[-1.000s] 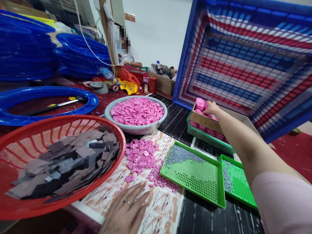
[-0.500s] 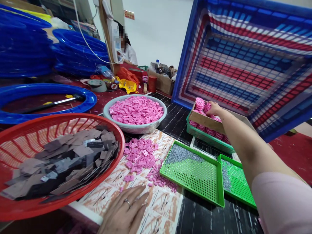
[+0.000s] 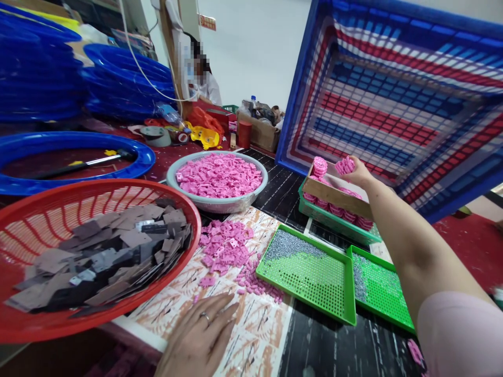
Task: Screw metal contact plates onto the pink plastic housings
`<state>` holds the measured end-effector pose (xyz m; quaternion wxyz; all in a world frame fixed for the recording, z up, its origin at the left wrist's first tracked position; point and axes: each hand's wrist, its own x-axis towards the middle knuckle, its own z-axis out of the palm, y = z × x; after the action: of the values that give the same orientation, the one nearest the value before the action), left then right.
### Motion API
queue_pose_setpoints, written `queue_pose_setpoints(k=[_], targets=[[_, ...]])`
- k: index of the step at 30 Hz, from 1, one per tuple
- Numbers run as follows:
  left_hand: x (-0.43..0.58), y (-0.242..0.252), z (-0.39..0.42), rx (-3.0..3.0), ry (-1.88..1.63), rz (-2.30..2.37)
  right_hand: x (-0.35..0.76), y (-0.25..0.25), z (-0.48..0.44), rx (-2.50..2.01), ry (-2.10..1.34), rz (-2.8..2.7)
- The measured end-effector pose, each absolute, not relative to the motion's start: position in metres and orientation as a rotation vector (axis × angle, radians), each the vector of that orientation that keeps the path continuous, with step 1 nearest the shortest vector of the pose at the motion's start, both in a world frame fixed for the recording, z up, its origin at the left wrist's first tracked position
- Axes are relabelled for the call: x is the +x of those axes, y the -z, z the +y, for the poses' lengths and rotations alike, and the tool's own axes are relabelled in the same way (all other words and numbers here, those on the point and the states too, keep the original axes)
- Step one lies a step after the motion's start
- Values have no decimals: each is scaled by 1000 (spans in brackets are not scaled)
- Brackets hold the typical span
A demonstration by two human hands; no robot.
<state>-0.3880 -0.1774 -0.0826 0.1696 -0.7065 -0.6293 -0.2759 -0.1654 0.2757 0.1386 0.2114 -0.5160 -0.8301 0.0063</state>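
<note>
Right hand (image 3: 358, 174): fingers curled, gripping a short ribbed stack of pink plastic pieces (image 3: 345, 166) above a shallow wooden box (image 3: 334, 191); left hand (image 3: 196, 332): open, flat, empty, resting on the patterned table (image 3: 259, 335), near loose pink pieces (image 3: 223, 246); perforated green plastic tray (image 3: 314, 288) alongside.
</note>
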Motion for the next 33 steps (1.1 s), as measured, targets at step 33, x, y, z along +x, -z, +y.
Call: queue_pose_setpoints(k=[33], targets=[[-255,43,-148,-2899,943,-1622,-16,-1,-106,-811,-508,-2682]])
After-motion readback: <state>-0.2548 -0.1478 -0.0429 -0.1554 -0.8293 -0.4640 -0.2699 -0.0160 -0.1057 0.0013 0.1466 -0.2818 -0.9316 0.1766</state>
